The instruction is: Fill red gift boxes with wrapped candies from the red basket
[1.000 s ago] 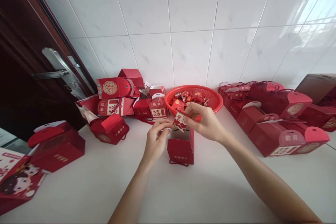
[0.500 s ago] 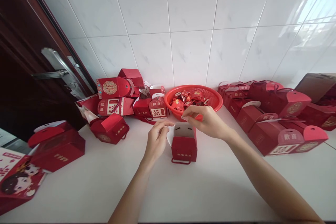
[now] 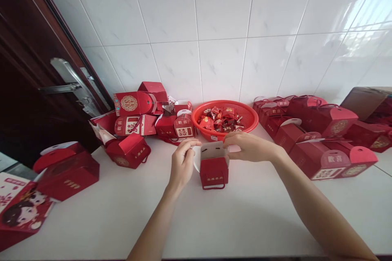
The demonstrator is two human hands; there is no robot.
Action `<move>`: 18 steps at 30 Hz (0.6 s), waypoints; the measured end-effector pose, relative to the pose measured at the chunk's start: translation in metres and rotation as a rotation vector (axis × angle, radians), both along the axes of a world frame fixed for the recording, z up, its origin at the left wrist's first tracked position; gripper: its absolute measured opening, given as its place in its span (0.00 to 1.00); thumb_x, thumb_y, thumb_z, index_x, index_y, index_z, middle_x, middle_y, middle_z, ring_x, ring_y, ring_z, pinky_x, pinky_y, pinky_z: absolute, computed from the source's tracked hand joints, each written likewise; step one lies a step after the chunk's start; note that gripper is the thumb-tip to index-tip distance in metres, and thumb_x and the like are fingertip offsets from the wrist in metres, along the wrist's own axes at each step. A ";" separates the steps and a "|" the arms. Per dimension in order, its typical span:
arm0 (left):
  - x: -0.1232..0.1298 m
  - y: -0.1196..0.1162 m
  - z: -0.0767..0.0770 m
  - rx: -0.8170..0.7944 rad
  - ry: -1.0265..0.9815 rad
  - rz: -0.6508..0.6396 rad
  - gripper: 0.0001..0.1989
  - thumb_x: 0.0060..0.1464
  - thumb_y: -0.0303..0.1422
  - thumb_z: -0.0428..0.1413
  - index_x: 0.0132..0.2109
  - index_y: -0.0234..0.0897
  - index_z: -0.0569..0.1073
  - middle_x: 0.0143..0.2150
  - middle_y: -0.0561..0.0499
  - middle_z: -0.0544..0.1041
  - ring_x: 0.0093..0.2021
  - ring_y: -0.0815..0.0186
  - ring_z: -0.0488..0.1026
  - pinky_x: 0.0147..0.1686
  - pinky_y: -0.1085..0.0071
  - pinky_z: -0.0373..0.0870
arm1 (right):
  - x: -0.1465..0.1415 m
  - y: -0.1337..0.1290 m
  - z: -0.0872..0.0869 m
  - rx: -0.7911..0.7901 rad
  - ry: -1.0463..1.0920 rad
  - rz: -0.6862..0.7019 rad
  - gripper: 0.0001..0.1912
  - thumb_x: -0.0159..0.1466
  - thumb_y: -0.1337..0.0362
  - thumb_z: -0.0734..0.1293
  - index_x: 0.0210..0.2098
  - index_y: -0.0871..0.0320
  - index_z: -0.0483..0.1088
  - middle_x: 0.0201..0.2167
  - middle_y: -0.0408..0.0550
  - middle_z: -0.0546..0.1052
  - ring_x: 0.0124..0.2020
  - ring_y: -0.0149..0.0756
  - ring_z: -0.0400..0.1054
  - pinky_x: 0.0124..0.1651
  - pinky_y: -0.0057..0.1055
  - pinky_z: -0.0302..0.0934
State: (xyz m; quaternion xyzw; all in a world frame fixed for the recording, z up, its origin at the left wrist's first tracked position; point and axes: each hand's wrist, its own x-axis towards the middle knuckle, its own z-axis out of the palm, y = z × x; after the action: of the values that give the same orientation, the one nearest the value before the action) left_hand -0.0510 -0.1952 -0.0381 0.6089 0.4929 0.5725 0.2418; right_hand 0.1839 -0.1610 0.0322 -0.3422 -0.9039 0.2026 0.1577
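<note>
L hand (image 3: 183,161) pinching L flap of red box (image 3: 214,172); R hand (image 3: 249,147) at its R flap, grip unclear. Basket (image 3: 249,114) behind box.

I counted one basket, one open box and two bare hands.
There was one left hand (image 3: 181,165), one right hand (image 3: 251,147), one open red box (image 3: 214,171) between them, and one red basket (image 3: 252,120) holding several wrapped sweets (image 3: 228,122), too overlapped to number. I made out one large red box (image 3: 72,175) and one cartoon-printed package (image 3: 23,212) near left, and at least five red boxes (image 3: 309,161) at right.
</note>
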 end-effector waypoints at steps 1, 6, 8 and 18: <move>0.000 0.000 0.001 -0.007 0.004 -0.016 0.16 0.49 0.29 0.49 0.39 0.41 0.80 0.49 0.47 0.80 0.52 0.56 0.73 0.52 0.64 0.70 | 0.002 0.001 -0.001 -0.005 0.002 -0.013 0.06 0.61 0.62 0.70 0.37 0.54 0.78 0.38 0.49 0.79 0.38 0.43 0.73 0.38 0.35 0.63; -0.001 -0.004 0.004 -0.105 0.040 -0.154 0.22 0.49 0.31 0.48 0.47 0.40 0.81 0.49 0.47 0.81 0.55 0.54 0.73 0.55 0.60 0.67 | 0.012 0.007 0.000 -0.056 0.030 -0.027 0.11 0.61 0.58 0.70 0.42 0.53 0.78 0.38 0.48 0.80 0.38 0.42 0.73 0.37 0.33 0.64; 0.000 -0.006 0.005 -0.134 0.058 -0.230 0.21 0.51 0.31 0.47 0.46 0.39 0.81 0.45 0.47 0.83 0.50 0.54 0.76 0.52 0.61 0.69 | 0.014 0.008 0.002 -0.141 0.038 0.027 0.12 0.63 0.55 0.69 0.42 0.53 0.78 0.36 0.47 0.80 0.37 0.40 0.73 0.37 0.32 0.65; 0.011 -0.011 0.002 -0.092 0.201 -0.245 0.14 0.60 0.38 0.52 0.43 0.41 0.82 0.44 0.47 0.82 0.45 0.56 0.76 0.47 0.63 0.69 | -0.011 0.003 -0.005 -0.017 -0.114 -0.112 0.20 0.59 0.58 0.72 0.49 0.55 0.73 0.36 0.47 0.78 0.35 0.40 0.71 0.32 0.30 0.58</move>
State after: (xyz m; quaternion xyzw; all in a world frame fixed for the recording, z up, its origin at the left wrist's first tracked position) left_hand -0.0403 -0.2059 -0.0366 0.7069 0.4622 0.4519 0.2871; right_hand 0.1730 -0.1583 0.0267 -0.4045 -0.8891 0.1813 0.1141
